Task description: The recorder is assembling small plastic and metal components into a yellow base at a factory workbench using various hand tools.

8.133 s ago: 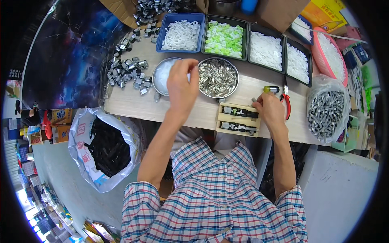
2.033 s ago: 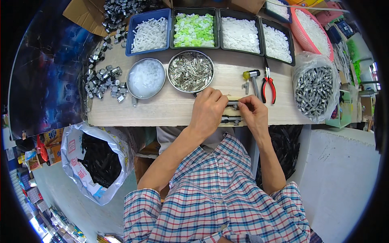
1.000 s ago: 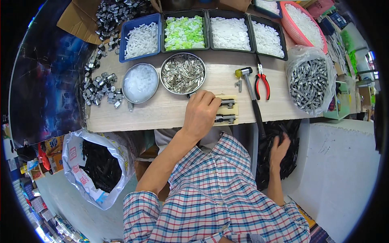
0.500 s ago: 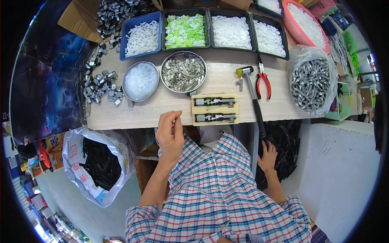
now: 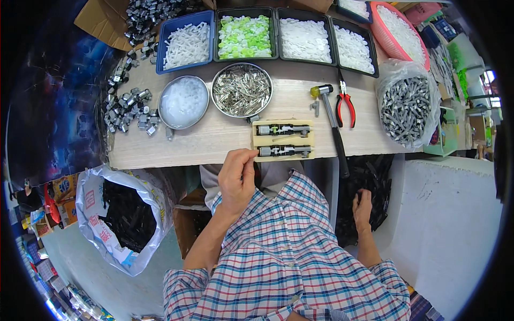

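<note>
My left hand [image 5: 237,176] hovers just below the table's front edge, with thumb and fingertips pinched together and nothing visible between them. It is nearest to a wooden jig [image 5: 282,140] that holds two black-and-metal assemblies side by side. My right hand [image 5: 363,206] reaches down beside the table into a dark bag of black parts [image 5: 375,176]. Its fingers are buried among the parts, so its grip is hidden.
On the wooden table [image 5: 214,142] lie a hammer [image 5: 332,123], red pliers [image 5: 345,104], a bowl of metal pieces [image 5: 242,90], a bowl of clear parts [image 5: 183,101], trays of white and green parts [image 5: 245,36], loose metal blocks [image 5: 128,107] and a bag of grey parts [image 5: 407,109]. A white sack of black parts [image 5: 126,214] stands lower left.
My left hand left the jig, dropped to my lap, and has now risen slightly toward the table edge. My right hand went from the jig down into the dark bag.
</note>
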`<state>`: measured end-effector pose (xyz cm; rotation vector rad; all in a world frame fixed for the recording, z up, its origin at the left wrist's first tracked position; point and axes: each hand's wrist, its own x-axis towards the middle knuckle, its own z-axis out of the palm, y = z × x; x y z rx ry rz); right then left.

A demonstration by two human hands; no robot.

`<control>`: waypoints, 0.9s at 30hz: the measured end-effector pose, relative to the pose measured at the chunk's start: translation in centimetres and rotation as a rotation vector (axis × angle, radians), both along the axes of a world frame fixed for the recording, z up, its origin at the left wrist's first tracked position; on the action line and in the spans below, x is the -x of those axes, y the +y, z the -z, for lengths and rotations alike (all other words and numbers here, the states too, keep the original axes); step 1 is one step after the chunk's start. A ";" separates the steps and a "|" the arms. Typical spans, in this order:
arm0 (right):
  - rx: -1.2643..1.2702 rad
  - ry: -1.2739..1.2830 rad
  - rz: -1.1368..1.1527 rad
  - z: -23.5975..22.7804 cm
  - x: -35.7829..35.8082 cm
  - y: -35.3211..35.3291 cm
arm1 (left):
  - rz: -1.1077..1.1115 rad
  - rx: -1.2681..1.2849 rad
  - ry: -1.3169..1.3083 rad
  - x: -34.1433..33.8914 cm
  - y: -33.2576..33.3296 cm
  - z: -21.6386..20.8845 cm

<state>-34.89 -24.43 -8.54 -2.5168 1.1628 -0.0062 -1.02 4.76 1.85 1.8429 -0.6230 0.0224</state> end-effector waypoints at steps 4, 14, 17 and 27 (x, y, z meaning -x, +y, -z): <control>0.289 -0.183 -0.005 -0.4 0.7 -1.7 | 0.041 0.030 -0.002 0.6 -0.4 -0.2; 0.143 -0.144 0.355 -3.9 -0.4 -4.4 | 0.114 -0.129 -0.327 0.3 -3.2 1.3; 0.151 -0.041 0.362 -3.3 0.1 -4.4 | 0.142 -0.206 -0.364 -0.2 -3.7 1.3; 0.100 -0.172 0.338 -5.1 -0.5 -4.5 | 0.249 -0.425 -0.411 -0.8 -4.0 -0.2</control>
